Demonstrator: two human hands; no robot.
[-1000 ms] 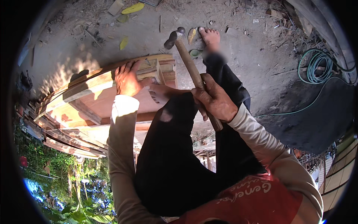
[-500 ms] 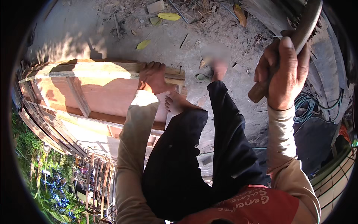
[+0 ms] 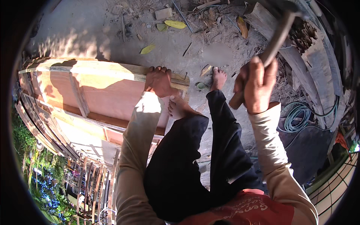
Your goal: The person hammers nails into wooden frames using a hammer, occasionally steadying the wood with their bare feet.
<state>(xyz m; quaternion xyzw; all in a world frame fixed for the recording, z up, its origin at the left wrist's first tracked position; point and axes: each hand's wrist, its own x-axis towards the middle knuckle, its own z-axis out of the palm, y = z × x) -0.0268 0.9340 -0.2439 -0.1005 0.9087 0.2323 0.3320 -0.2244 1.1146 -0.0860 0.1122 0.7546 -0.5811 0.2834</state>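
My right hand (image 3: 258,84) is closed round the wooden handle of a hammer (image 3: 279,37), raised over the ground on the right. The hammer's blurred head is at the upper edge of the view. My left hand (image 3: 159,81) wraps over the top beam of a wooden panel frame (image 3: 101,69), close to its right end. A nail (image 3: 185,76) sticks up from that beam's end, just right of my left hand and apart from it. My bare left foot (image 3: 178,107) presses against the frame below that hand.
My other foot (image 3: 219,78) stands on the dusty ground. A coiled green hose (image 3: 298,116) and old timber (image 3: 315,71) lie at the right. Leaves (image 3: 175,24) and a small block (image 3: 163,14) lie at the far side. More wooden frames (image 3: 35,125) are at the left.
My right hand has swung left with the hammer, and the hammer's head has come into view. My left hand keeps its hold on the frame. The whole view has shifted slightly.
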